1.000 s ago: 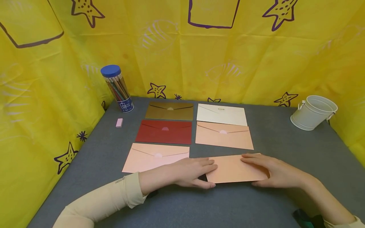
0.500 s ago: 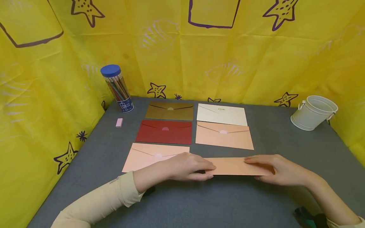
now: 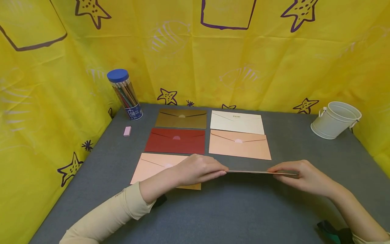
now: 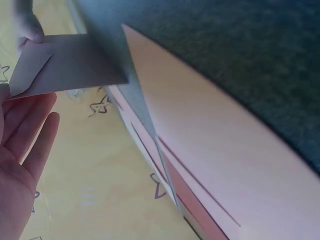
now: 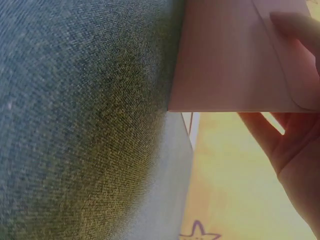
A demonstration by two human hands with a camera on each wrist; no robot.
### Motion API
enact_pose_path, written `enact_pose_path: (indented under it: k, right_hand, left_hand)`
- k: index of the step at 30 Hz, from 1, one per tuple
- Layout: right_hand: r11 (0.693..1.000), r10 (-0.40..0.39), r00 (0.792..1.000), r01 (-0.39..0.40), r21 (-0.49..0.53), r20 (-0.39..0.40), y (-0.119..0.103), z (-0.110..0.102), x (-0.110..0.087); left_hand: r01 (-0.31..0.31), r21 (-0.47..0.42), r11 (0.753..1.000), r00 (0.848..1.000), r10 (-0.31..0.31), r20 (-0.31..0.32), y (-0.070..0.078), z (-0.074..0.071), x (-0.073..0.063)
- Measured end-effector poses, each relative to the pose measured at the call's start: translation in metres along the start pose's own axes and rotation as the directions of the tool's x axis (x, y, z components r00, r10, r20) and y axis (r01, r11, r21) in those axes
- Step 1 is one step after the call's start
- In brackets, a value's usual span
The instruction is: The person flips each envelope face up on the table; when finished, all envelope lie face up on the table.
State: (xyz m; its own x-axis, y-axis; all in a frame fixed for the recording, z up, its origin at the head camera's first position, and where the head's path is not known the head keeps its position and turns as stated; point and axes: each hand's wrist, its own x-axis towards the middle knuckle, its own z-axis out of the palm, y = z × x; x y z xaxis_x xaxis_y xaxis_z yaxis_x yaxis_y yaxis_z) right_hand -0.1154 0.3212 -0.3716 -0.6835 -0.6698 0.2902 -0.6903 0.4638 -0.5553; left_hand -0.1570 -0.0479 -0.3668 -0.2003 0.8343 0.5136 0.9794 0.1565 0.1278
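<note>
Between both hands a peach envelope (image 3: 248,171) is held off the table, seen edge-on in the head view. My left hand (image 3: 198,169) pinches its left end between thumb and fingers. At the other end, my right hand (image 3: 304,176) grips it, its thumb lying across the flap side in the right wrist view. A pale pink envelope (image 3: 149,166) lies flat below my left forearm, partly hidden. Behind it are a red envelope (image 3: 179,145) and a gold one (image 3: 179,122). To their right lie another peach envelope (image 3: 240,149) and a white envelope (image 3: 240,123).
A blue-lidded tub of pencils (image 3: 126,95) stands at the back left, with a small pink eraser (image 3: 127,131) in front. The white bucket (image 3: 332,120) is at the back right. Yellow patterned cloth (image 3: 195,61) encloses the grey table (image 3: 231,217).
Held by both hands, the peach envelope has tilted from showing its broad face to edge-on and risen a little. Both hands have shifted slightly up. The other envelopes have stayed put.
</note>
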Motion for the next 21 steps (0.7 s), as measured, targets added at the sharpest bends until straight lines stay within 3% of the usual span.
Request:
enact_pose_path:
  k: [6,11,14,16,21]
  right_hand:
    - [1.0,0.027,0.994,-0.025,0.018,-0.104,-0.001,0.0,0.002]
    - [0.978,0.182,0.976,-0.167,0.126,-0.121,-0.008,-0.001,0.006]
    - [0.948,0.292,0.949,-0.271,0.165,-0.116,-0.011,-0.001,0.008]
    - [0.93,0.346,0.931,-0.324,0.175,-0.114,-0.012,-0.001,0.009]
    - [0.9,0.41,0.906,-0.383,0.206,-0.105,-0.011,0.001,0.012]
  left_hand:
    - [0.113,-0.142,0.983,0.992,-0.12,-0.039,-0.003,-0.006,0.002]
    - [0.243,-0.295,0.924,0.963,-0.266,-0.042,-0.006,-0.008,0.001]
    - [0.325,-0.381,0.865,0.932,-0.363,-0.03,-0.008,-0.008,0.0]
    - [0.384,-0.427,0.819,0.903,-0.43,-0.013,-0.009,-0.008,-0.001]
    - [0.502,-0.548,0.67,0.819,-0.572,0.05,-0.012,-0.006,-0.004]
